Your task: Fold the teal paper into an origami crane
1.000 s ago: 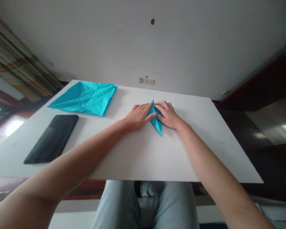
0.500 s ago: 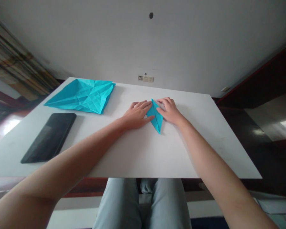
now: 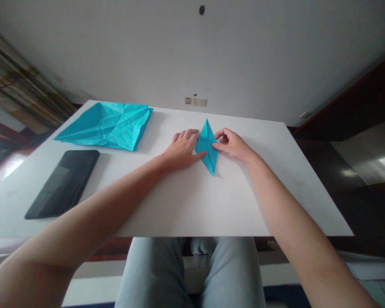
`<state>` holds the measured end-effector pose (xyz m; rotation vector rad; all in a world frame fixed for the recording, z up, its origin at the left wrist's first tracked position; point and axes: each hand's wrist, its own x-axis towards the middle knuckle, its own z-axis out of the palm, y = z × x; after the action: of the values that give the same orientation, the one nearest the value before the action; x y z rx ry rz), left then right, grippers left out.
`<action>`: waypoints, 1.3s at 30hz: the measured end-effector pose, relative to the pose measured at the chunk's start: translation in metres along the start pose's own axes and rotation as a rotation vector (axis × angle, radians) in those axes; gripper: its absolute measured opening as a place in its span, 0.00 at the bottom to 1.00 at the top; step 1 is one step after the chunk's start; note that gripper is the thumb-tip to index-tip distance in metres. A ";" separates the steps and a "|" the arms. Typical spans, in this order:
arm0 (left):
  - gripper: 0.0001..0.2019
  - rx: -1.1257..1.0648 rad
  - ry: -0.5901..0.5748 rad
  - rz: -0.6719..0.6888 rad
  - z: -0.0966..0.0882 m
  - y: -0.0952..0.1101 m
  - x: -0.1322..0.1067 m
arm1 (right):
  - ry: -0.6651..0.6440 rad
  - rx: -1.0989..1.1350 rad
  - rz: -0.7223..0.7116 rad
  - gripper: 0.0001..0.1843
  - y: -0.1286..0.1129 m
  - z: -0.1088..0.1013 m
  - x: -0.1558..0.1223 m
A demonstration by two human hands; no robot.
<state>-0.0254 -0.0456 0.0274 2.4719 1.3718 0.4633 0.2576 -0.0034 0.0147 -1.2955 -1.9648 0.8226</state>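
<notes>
A piece of blue origami paper (image 3: 207,143), folded into a narrow diamond with a crease down its lower half, lies on the white table. My left hand (image 3: 181,150) rests on its left side, fingers stretched out and the thumb lying on the paper's lower part. At the right corner, my right hand (image 3: 232,144) has its thumb and curled forefinger closed on the paper's edge. The diamond's upper and lower points are both uncovered.
A larger creased blue sheet (image 3: 111,125) lies at the table's back left. Nearer me on that side is a black phone (image 3: 62,185), close to my left forearm. The white table (image 3: 192,209) ends just before my knees; a wall with sockets (image 3: 195,102) stands behind.
The diamond's top half has opened upward into a longer, wider point. My right hand has drawn its fingers back to the right edge, and my left fingers have slid off the upper part.
</notes>
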 end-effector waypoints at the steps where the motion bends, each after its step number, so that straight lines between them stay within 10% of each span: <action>1: 0.39 -0.008 0.012 -0.001 0.000 0.000 0.000 | -0.034 0.021 0.003 0.18 -0.002 -0.002 -0.001; 8: 0.17 -0.115 0.044 0.077 -0.008 0.000 0.004 | -0.199 0.046 -0.067 0.13 -0.010 -0.018 -0.007; 17: 0.14 -0.168 0.023 0.143 -0.014 -0.002 0.002 | -0.143 -0.050 -0.152 0.17 -0.002 -0.013 -0.008; 23: 0.39 -0.077 0.064 0.012 -0.002 -0.010 0.003 | -0.093 -0.080 -0.129 0.31 0.001 -0.009 -0.008; 39: 0.57 -0.110 -0.002 0.093 -0.004 -0.012 0.002 | -0.080 -0.082 -0.124 0.21 0.003 -0.004 -0.007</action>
<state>-0.0351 -0.0371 0.0267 2.4531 1.2015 0.5415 0.2644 -0.0086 0.0138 -1.1892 -2.1385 0.7508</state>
